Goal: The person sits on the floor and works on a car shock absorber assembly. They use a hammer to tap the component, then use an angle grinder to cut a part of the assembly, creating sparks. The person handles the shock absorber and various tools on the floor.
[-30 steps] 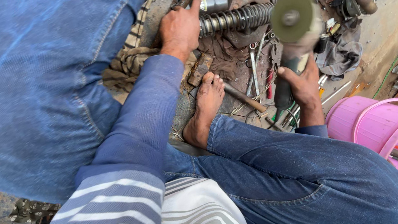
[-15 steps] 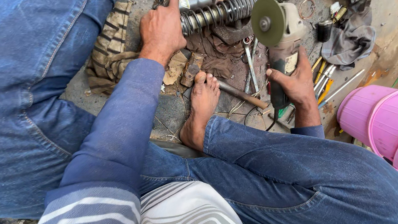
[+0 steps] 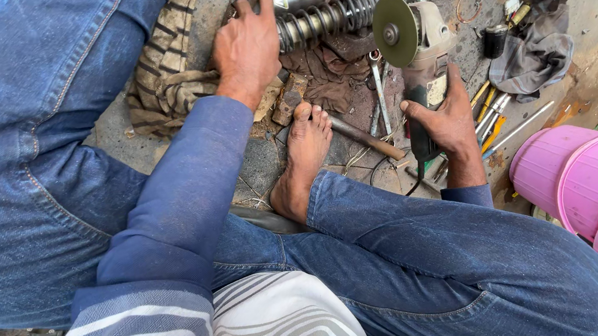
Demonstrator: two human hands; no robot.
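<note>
The left hand [image 3: 248, 49] lies clenched over the near end of a coil-spring shock absorber [image 3: 341, 12], fingers curled onto its metal cap, pressing it down on the floor. The spring runs away from that hand toward the right, over brown rags. The right hand [image 3: 439, 122] is wrapped tight around the dark body of an angle grinder [image 3: 418, 54], gripping it upright; the grinder's round green-grey disc [image 3: 394, 30] sits above this hand and just beside the spring's far coils, though I cannot tell whether they touch. Between the 2 hands a bare foot [image 3: 303, 157] rests on the floor, toes close to a wooden-handled tool [image 3: 365, 138]. Right of the grinding hand lie loose screwdrivers [image 3: 492, 121] and a grey rag [image 3: 534, 55]; further right and nearer the body stands a pink bucket [image 3: 582, 182].
</note>
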